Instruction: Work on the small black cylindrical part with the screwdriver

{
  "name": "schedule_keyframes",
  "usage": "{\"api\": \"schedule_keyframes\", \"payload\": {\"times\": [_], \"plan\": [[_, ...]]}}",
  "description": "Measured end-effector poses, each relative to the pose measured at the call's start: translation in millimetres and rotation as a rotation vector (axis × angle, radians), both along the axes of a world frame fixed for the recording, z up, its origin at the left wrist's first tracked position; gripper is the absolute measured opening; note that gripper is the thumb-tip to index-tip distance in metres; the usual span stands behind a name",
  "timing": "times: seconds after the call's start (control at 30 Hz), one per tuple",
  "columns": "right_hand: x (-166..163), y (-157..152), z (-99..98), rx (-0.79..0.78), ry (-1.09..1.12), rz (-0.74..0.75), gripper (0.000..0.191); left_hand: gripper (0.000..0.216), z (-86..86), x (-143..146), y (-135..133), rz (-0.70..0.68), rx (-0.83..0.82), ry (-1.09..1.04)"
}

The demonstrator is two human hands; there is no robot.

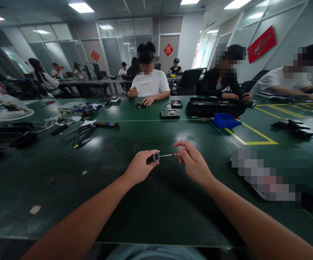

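My left hand (140, 167) is closed around a small dark cylindrical part (156, 157) with a pale ring at its open end, which faces me. What the part belongs to I cannot tell. In my right hand (193, 160) is a thin screwdriver (176, 154) with a red handle, gripped between the fingers. Its metal shaft points left and its tip is at the ring of the cylinder; whether it reaches inside is too small to see. Both hands are above the green table (156, 213), near its middle.
Beyond my hands lie an opened hard drive (170, 114), a blue bin (226, 120) and a long black housing (216, 107). To the left are a black cable coil (80, 136), an electric screwdriver (106, 124) and a white fan grille (14, 113). Co-workers sit across the table.
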State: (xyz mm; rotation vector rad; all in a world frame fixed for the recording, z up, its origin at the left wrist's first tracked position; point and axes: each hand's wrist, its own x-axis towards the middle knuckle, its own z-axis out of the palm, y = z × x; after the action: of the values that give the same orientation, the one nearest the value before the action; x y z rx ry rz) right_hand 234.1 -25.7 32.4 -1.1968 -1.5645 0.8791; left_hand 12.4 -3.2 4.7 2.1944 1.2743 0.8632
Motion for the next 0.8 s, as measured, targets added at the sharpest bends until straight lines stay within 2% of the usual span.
{"api": "schedule_keyframes", "payload": {"times": [0.17, 0.3, 0.4, 0.53, 0.67, 0.8], "plan": [[-4, 5, -3.8, 0.004, 0.235, -0.010, 0.023, 0.041, 1.7, 1, -1, 0.008, 0.006, -0.009], [-4, 11, -6.0, -0.166, 0.499, -0.050, 0.030, 0.040, 5.4, 2, -3, -0.003, 0.023, 0.016], [-3, 14, -8.4, -0.268, 0.595, -0.066, 0.030, 0.039, 8.7, 3, -4, 0.000, 0.031, 0.046], [-1, 15, -12.7, -0.139, 0.545, -0.139, 0.028, 0.041, 8.9, 4, -4, 0.002, 0.016, 0.060], [-2, 12, -14.2, 0.005, 0.344, -0.130, 0.028, 0.042, 6.6, 4, -4, -0.005, 0.019, 0.055], [-4, 6, -9.1, 0.073, 0.180, -0.132, 0.029, 0.043, 5.6, 4, -4, -0.013, 0.023, 0.052]]}}
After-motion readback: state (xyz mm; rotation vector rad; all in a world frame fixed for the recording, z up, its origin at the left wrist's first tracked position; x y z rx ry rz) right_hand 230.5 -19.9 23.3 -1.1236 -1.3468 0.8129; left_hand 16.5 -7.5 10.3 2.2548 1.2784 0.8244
